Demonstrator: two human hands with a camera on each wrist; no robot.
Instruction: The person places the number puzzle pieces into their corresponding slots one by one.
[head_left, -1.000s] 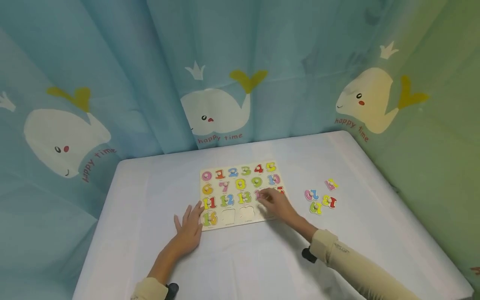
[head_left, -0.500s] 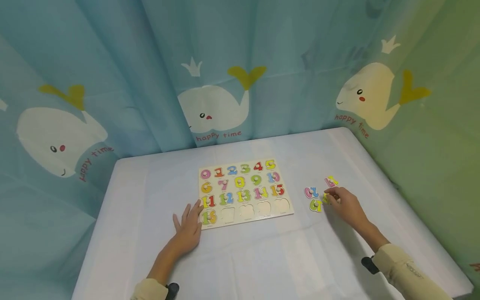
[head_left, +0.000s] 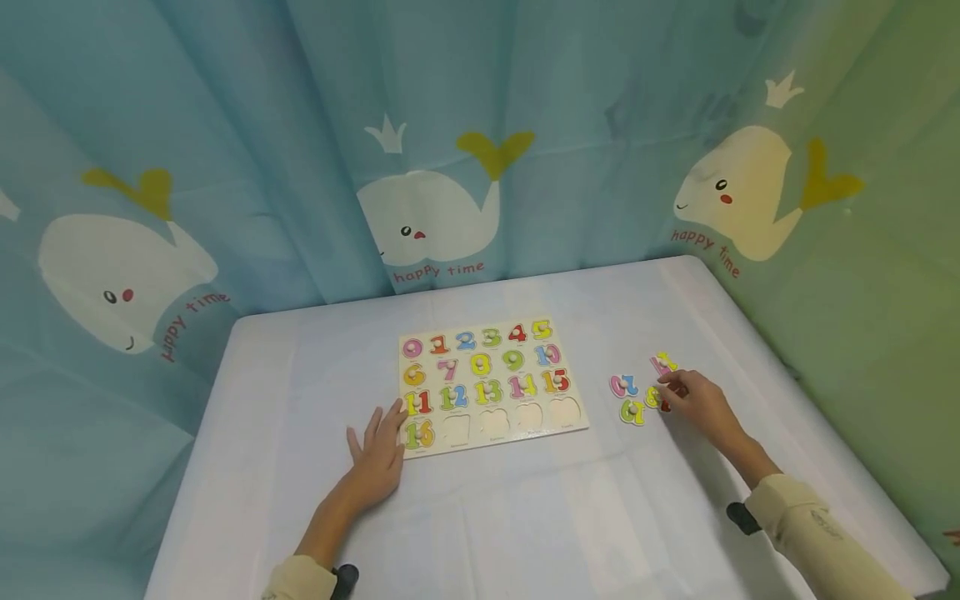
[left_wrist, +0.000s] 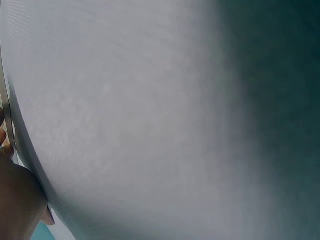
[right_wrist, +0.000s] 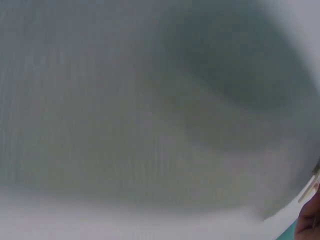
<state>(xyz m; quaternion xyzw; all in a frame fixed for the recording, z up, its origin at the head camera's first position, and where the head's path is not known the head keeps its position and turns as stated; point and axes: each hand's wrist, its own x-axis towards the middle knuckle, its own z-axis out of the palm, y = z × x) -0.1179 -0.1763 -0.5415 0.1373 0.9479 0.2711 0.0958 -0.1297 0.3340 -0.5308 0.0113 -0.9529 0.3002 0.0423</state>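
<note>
A pale wooden number puzzle board (head_left: 472, 444) lies on the white table, with knobbed pieces 0 to 16 seated and several bare recesses along its front row. My left hand (head_left: 375, 462) rests at the board's left edge with fingers spread and straight. To the right of the board, my right hand (head_left: 703, 406) bends its fingers over the loose pieces, between the pink-and-yellow 17 (head_left: 663, 364) and the partly covered yellow-and-red 18 (head_left: 655, 398). Whether the fingertips pinch a piece is not clear. Beside them lie the 20 piece (head_left: 623, 385) and the 19 piece (head_left: 632, 410).
The white-covered table (head_left: 480, 533) carries the board and loose pieces. A blue curtain (head_left: 300, 167) with whale prints hangs behind it, and a green curtain (head_left: 885, 350) stands on the right. Both wrist views show mostly blurred cloth.
My right hand has gone from the board to the loose pieces on the right, then shifted slightly from the 18 toward the 17. The left hand has stayed in place.
</note>
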